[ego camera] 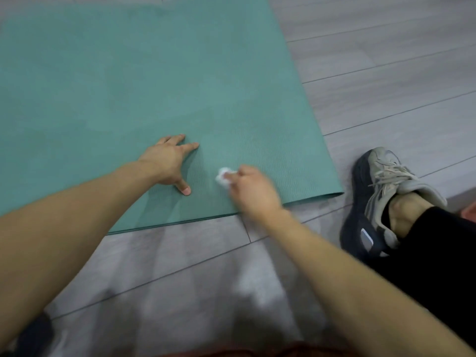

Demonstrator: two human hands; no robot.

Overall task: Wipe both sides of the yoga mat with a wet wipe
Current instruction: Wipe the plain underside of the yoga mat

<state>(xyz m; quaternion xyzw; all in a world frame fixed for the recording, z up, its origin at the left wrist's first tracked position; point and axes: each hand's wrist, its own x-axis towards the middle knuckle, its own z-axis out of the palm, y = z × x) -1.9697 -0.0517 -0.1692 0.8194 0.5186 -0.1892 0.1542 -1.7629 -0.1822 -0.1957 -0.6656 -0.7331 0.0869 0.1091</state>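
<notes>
A teal yoga mat (128, 81) lies flat on the grey floor and fills the upper left of the view. My left hand (168, 162) rests on it near the front edge, fingers spread and straight, thumb pointing toward me. Just to its right, my right hand (251, 189) grips a small crumpled white wet wipe (223, 177) and holds it against the mat. The wipe pokes out past my fingers on the left. This hand is slightly blurred.
Grey plank flooring (386, 73) surrounds the mat. My right foot in a grey and dark sneaker (378, 199) stands on the floor just right of the mat's front corner, with a black trouser leg (443, 253) behind it. A dark shape (33, 333) sits at the bottom left.
</notes>
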